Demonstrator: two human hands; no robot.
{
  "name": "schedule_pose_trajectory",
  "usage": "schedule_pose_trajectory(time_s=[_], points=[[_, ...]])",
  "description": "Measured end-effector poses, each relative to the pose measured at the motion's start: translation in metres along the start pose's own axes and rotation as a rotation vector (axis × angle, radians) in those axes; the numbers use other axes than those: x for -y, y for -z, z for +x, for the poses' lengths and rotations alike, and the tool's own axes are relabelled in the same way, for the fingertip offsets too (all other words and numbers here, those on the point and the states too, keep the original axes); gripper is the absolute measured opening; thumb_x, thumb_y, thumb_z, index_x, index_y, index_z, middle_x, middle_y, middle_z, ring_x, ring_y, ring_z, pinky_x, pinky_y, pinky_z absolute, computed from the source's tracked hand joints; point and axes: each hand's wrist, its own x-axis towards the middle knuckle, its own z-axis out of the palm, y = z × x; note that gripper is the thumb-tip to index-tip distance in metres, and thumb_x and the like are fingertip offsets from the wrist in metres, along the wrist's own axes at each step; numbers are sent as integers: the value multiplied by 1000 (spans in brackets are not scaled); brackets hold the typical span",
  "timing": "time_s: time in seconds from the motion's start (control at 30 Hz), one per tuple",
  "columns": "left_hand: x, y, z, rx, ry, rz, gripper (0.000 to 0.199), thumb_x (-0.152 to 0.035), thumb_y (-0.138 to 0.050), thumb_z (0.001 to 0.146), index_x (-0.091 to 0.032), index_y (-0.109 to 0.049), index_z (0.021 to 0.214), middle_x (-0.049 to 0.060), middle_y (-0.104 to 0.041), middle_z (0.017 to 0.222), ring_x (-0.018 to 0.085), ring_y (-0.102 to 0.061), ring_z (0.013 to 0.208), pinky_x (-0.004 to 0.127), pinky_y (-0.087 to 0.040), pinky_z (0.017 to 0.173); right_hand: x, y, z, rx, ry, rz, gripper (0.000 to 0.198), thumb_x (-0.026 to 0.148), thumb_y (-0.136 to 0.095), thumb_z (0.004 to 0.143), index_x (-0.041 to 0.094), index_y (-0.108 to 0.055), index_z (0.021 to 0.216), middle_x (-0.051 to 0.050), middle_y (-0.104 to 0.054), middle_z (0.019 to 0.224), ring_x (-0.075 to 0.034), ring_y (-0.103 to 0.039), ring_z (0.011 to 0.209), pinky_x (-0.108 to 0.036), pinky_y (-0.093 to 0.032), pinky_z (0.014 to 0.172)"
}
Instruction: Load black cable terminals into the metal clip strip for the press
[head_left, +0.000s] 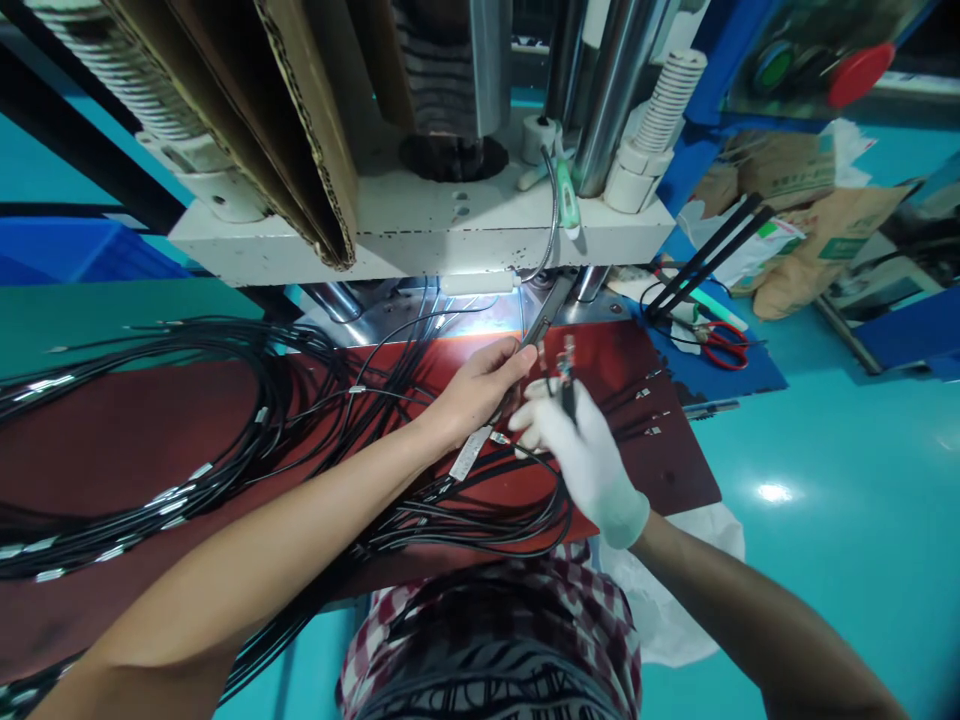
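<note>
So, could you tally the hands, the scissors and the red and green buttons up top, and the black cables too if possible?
Bare left hand: 1
Gloved right hand: 1
Scissors: 1
Red button: 1
Green button: 1
Total: 5, leaving out the black cables, too tangled to count.

No wording can be made out. The pale tag [471, 453] below the bare left hand [486, 385] bears faint marks (too small to read). At the right, the front brown paper bag [799, 272] carries a green printed block, illegible, and the white labels [169, 495] on the coiled black cables [281, 395] are blurred.
</note>
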Motion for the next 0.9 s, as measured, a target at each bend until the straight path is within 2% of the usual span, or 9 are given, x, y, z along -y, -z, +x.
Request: schedule_pose_trajectory(time_s=[0.07,0.1,0.2,0.3,0.37,0.5,0.67,0.77,0.9], points=[[-1,3,1,41,-26,16,31,-43,-53,89,-19,-41,72,-7,-43,52,6,-39,39,19,-24,39,5,6,3,-176,157,15,17,36,-45,94,21,-51,93,2,-63,78,-9,-56,62,-25,-47,67],[-3,4,1,62,-39,13,32,-44,-53,89,-19,-42,73,-7,-43,51,6,-39,39,19,-24,39,9,10,4,-195,198,-16,18,35,-43,95,20,-53,91,2,-62,76,-8,-55,62,-24,-46,68],[-12,6,0,103,-72,-47,33,-45,-56,87,-19,-44,72,-7,-42,52,6,-40,39,19,-26,41,19,23,8,-20,145,-124,18,29,-50,92,17,-57,80,2,-57,65,-9,-53,60,-24,-43,64],[-18,6,-2,112,-74,-104,32,-44,-57,87,-19,-44,71,-7,-42,52,5,-40,40,19,-28,42,21,32,9,230,-22,-103,12,25,-50,90,16,-57,89,2,-61,64,-9,-52,50,-24,-42,54],[-18,4,-3,103,-70,-97,33,-44,-57,86,-18,-45,71,-6,-44,55,5,-41,41,18,-29,42,20,32,9,313,-96,-105,9,23,-48,89,17,-55,91,2,-64,63,-9,-52,46,-23,-42,50],[-12,1,-5,98,-25,-20,33,-47,-57,86,-18,-47,74,-6,-46,57,5,-39,41,18,-28,39,15,22,4,251,-33,-253,20,30,-52,89,18,-52,73,5,-59,55,-6,-47,38,-21,-39,46],[-9,0,-8,136,18,-39,34,-47,-58,85,-18,-47,72,-6,-44,55,5,-38,40,17,-28,39,16,14,-1,64,12,-397,21,40,-65,82,20,-62,79,4,-61,53,-9,-51,40,-22,-40,46],[-9,0,-10,176,60,-117,30,-44,-55,87,-18,-49,72,-5,-46,54,6,-38,40,17,-27,39,20,18,0,187,45,-409,27,37,-59,86,18,-62,67,1,-63,58,-9,-56,50,-23,-44,56],[-12,-1,-10,139,47,-163,31,-40,-53,88,-17,-50,68,-4,-44,53,6,-38,43,17,-30,41,22,19,3,393,-64,-247,29,31,-58,86,17,-60,61,2,-59,56,-9,-53,52,-22,-41,53]])
